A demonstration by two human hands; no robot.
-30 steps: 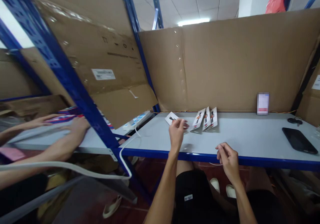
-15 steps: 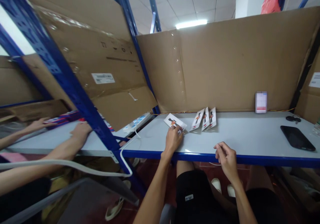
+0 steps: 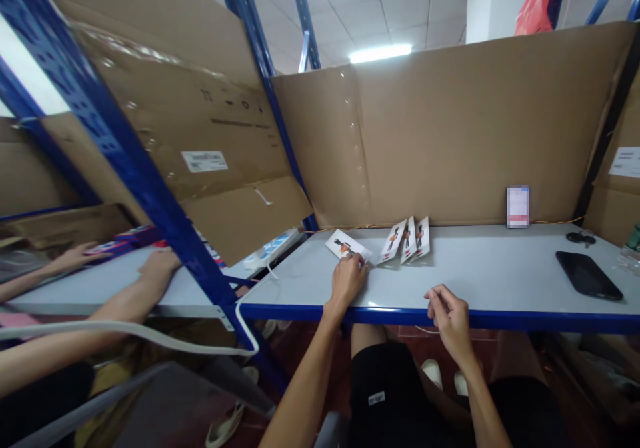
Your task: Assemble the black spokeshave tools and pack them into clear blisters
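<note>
A white card (image 3: 341, 241) printed with a black and orange picture lies tilted on the grey tabletop. My left hand (image 3: 349, 276) has its curled fingers closed at the card's right end, partly hiding it. Just right of it, several similar cards stand leaning in a row, among them a left card (image 3: 392, 243) and a right card (image 3: 423, 238). Over the blue front edge, apart from the cards, my right hand (image 3: 450, 311) hovers with fingers bent in and thumb close to them; nothing shows in it.
A black phone (image 3: 589, 275) and a small dark object (image 3: 581, 238) lie at the right. Against the cardboard back wall (image 3: 450, 135) stands a lit phone (image 3: 517, 207). A white cable (image 3: 150, 333) loops past the blue post (image 3: 150, 188); beyond it a co-worker's hand (image 3: 157, 268) rests on the neighbouring table.
The whole view has shifted slightly. My left hand stays at the same card, and my right hand keeps its curled pose over the table edge.
</note>
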